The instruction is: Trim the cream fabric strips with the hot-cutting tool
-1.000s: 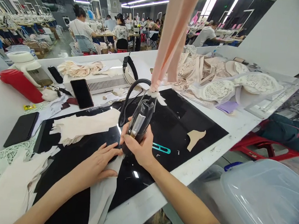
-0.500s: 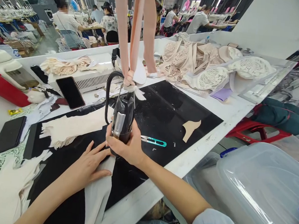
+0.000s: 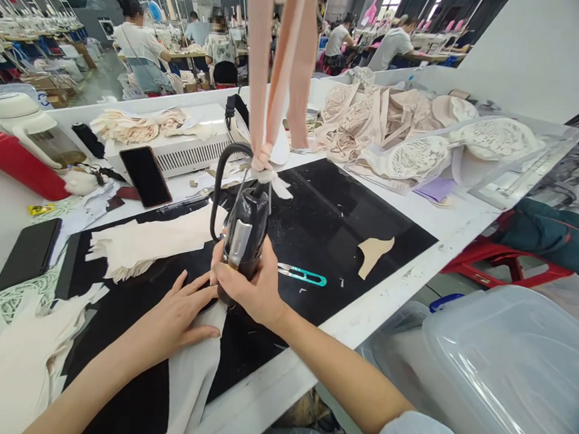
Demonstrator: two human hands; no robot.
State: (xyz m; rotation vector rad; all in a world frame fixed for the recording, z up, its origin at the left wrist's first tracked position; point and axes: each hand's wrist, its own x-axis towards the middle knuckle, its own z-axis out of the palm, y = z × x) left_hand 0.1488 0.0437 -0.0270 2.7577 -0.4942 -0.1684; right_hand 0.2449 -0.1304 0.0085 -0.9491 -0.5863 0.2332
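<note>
My right hand (image 3: 254, 284) is wrapped round the body of a black corded hand-held electric tool (image 3: 244, 230), which stands upright on the black work mat (image 3: 311, 198). Pink cloth straps (image 3: 277, 62) knotted to its top hold it from above. My left hand (image 3: 181, 315) lies flat with fingers spread, its thumb pressing a pale fabric strip (image 3: 192, 370) and its fingertips close to the tool's base. The tool's lower end is hidden by my hands. Teal thread snips (image 3: 307, 276) lie just right of my right hand.
Stacked cream fabric pieces (image 3: 152, 239) lie on the mat's left, with more fabric (image 3: 11, 369) nearer me. A phone (image 3: 145, 175) leans at the back. Lace bras (image 3: 391, 131) are heaped at back right. A plastic bin (image 3: 500, 340) stands right of the table edge (image 3: 389, 285).
The view has turned slightly left, so the scene sits further right. My right hand keeps its grip on the tool and my left hand stays flat on the fabric.
</note>
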